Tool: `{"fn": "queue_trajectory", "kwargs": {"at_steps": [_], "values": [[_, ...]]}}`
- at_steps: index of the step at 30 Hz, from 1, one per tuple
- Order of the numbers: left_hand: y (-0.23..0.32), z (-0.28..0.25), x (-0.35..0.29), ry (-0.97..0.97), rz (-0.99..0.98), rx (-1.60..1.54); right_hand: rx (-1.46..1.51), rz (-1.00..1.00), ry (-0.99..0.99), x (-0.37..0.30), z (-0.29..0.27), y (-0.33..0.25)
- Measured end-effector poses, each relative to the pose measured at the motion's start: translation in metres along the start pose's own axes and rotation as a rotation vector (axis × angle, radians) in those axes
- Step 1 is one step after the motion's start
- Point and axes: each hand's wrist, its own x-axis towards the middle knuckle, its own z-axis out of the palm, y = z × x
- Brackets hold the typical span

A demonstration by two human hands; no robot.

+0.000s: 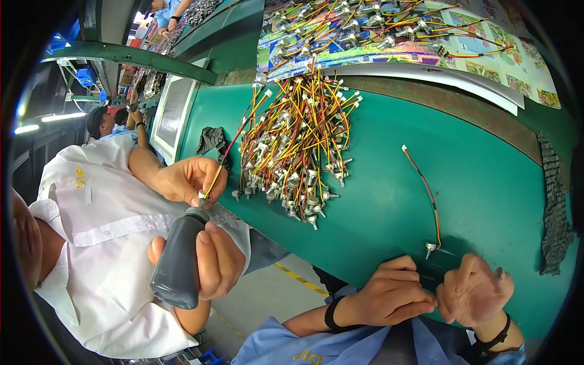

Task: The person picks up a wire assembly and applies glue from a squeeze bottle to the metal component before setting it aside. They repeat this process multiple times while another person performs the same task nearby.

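At the lower right, my left hand (pixel 389 293) is closed, its knuckles raised and its fingertips meeting my right hand. My right hand (pixel 476 289) is turned palm upward with its fingers curled in towards the left one; its thumb stands apart with a dark tip. Whatever the fingers of either hand hold, if anything, is hidden. Just above my hands a single potentiometer (pixel 432 247) lies on the green mat (pixel 383 210), its red, black and yellow wires (pixel 433 198) running away to a small white connector.
A heap of wired potentiometers (pixel 298 146) lies mid-table, near a dark crumpled cloth (pixel 213 143). More lie on a raised, picture-covered shelf (pixel 420 52). At left a white-shirted co-worker holds a dark squeeze bottle (pixel 179 258) against a wired potentiometer. A dark cloth strip (pixel 552 207) lies right.
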Motion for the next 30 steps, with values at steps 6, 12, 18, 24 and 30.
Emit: {"fn": "queue_trajectory", "kwargs": {"at_steps": [6,12,18,24,30], "values": [[0.0000,-0.0013,0.0022,-0.017,-0.002,-0.002,0.009,0.024,0.053,-0.0002,0.0005,-0.0013],[0.0020,-0.0021,0.0059,-0.032,-0.012,-0.012,0.040,-0.001,0.126,-0.0002,0.0004,-0.0006],[0.0030,-0.0020,0.0064,-0.063,0.000,0.008,0.020,-0.007,0.131,-0.0002,0.0024,-0.0014],[0.0019,-0.0012,0.0046,-0.066,-0.004,0.001,0.011,-0.024,0.147,0.0003,0.0021,-0.0009],[0.0018,-0.0025,0.0055,-0.075,-0.001,0.007,-0.002,-0.033,0.137,0.0015,0.0029,-0.0012]]}}
